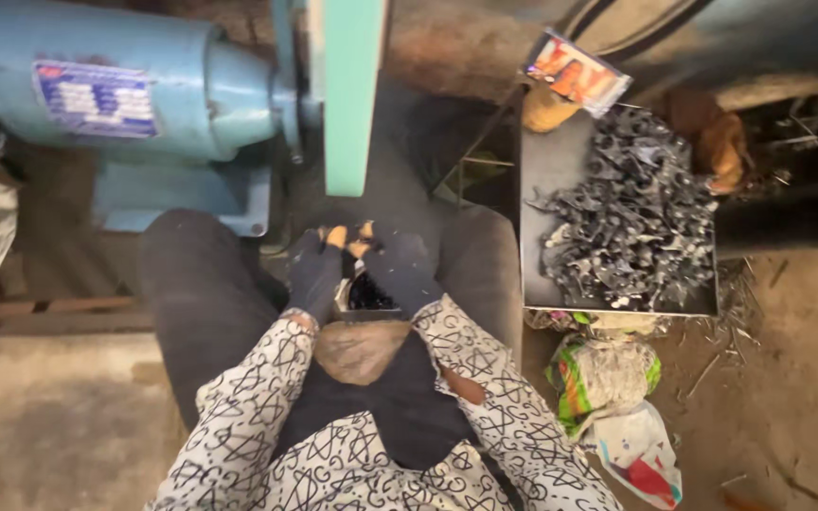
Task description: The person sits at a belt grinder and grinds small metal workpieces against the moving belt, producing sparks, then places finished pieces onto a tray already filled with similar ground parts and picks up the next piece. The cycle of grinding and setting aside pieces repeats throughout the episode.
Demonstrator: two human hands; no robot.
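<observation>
I take the green belt guard (353, 95) of the blue grinding machine (134, 85) as my landmark. Just below its lower end I see both hands in dark gloves with the fingertips bare. My left hand (317, 274) is curled closed around the left side of a small dark metal piece (368, 289), and my right hand (400, 270) is curled closed on its right side, so the piece sits pinched between them, right under the guard. The bare fingertips (337, 236) of both hands nearly meet at the top of the piece. I cannot make out the shape of the piece; the gloves cover most of it and it is dark against dark cloth. Whether it touches the belt I cannot tell, as the guard hides the contact. To the right of the guard stands a grey metal tray (553, 170) heaped with similar dark metal parts (641, 213). Patterned sleeves (267, 407) run off the bottom edge.
</observation>
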